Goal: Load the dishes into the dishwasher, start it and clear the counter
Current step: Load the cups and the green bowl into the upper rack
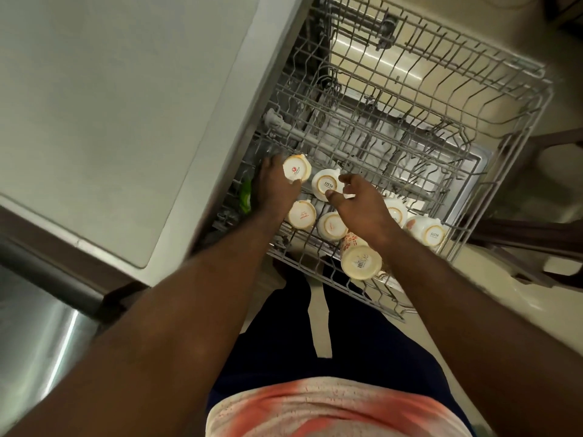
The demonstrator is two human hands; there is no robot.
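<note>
Left hand (pixel 273 187) grips a cup (pixel 296 168) at the rack (pixel 394 121) edge — right hand (pixel 359 206) fingers (pixel 350 180) loose, thumb on neighbour cup (pixel 326 184). Tight spacing — cups could knock and tip.

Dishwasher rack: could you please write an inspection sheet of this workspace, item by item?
Surface: rack pulled out, mostly bare wire.
Job's things: seven cups upside down at the near end; far cup, second cup, five others.
Clutter: green thing left of the rack, kind unclear.
Hands: left hand grips the far cup; right hand has its thumb on the second cup's base, grip unclear.
Cables: nothing seen.
Surroundings: counter on the left, pale floor on the right.
</note>
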